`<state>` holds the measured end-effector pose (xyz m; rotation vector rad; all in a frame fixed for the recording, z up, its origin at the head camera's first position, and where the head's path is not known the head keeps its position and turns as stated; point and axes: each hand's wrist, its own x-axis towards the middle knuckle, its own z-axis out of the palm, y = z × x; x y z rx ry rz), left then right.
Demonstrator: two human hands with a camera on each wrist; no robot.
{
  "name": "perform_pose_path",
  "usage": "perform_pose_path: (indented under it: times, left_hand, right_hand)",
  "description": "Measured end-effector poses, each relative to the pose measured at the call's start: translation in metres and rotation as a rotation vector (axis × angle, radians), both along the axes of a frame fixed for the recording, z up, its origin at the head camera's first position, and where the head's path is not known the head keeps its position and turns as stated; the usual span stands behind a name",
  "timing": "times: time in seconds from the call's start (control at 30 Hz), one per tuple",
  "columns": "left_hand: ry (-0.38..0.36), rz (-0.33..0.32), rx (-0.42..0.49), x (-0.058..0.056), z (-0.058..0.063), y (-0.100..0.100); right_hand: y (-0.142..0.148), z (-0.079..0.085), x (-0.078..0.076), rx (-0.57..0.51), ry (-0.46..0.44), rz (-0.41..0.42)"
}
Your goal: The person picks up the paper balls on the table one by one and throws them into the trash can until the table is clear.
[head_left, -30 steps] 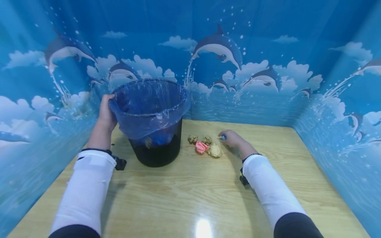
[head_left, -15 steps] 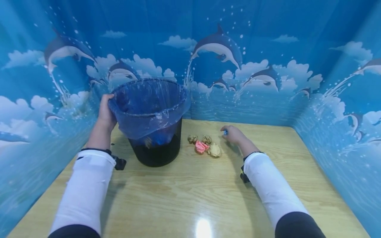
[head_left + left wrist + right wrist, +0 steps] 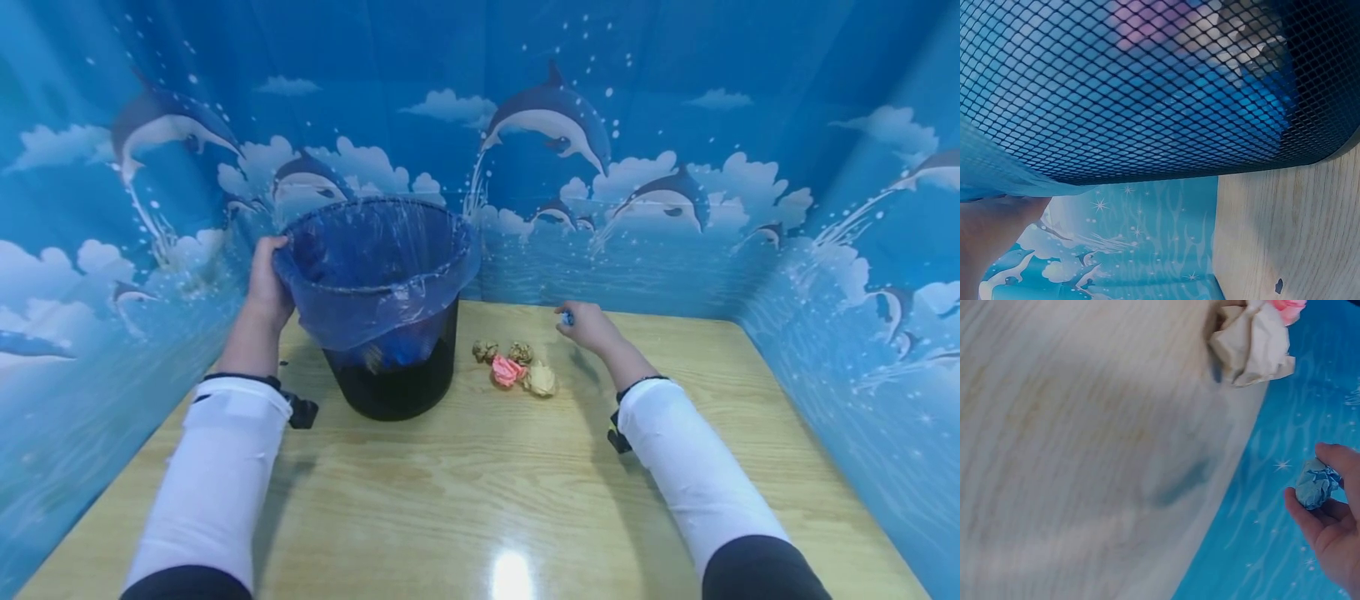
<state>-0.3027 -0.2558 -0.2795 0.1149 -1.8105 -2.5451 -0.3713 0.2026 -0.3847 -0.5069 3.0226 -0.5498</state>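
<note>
My right hand (image 3: 590,327) pinches a small crumpled blue paper ball (image 3: 1316,484) between thumb and fingertips, raised above the table. My left hand (image 3: 268,287) grips the left side of the rim of a black mesh wastebasket (image 3: 393,387), its fingers mostly hidden behind the liner. A translucent blue bin liner (image 3: 360,312) folds out over the basket's rim. Left of my right hand lie a cream paper ball (image 3: 541,379), a pink paper ball (image 3: 507,372) and two brownish-gold paper balls (image 3: 521,352). Through the mesh in the left wrist view, pinkish and pale crumpled pieces (image 3: 1244,37) show blurred inside.
A light wood-grain table (image 3: 442,500) carries everything. Blue dolphin-print curtains (image 3: 645,250) stand along its back and both sides, with the back one close behind my right hand. A small dark spot (image 3: 1279,286) marks the tabletop near the basket.
My right hand has risen with the blue paper ball, drawing slightly right and away from the other paper balls. My left hand and the wastebasket have stayed in place.
</note>
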Motion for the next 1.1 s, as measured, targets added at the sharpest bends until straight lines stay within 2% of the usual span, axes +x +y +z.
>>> perform_pose_path:
  times: [0.23, 0.67, 0.83, 1.1]
  left_hand:
    - [-0.015, 0.025, 0.003, 0.001, -0.002, 0.000]
    - [-0.018, 0.012, 0.001, 0.002, -0.002, 0.000]
    - [-0.020, 0.019, -0.007, 0.002, -0.003, 0.000]
    - [-0.009, 0.044, -0.013, 0.003, -0.004, 0.000]
  right_hand:
    - [-0.013, 0.019, 0.004, -0.023, 0.035, 0.015]
    - [-0.031, 0.053, 0.012, -0.053, 0.059, 0.006]
    - [-0.037, 0.066, 0.015, -0.101, 0.074, -0.009]
    - [-0.048, 0.087, 0.017, -0.153, 0.130, 0.022]
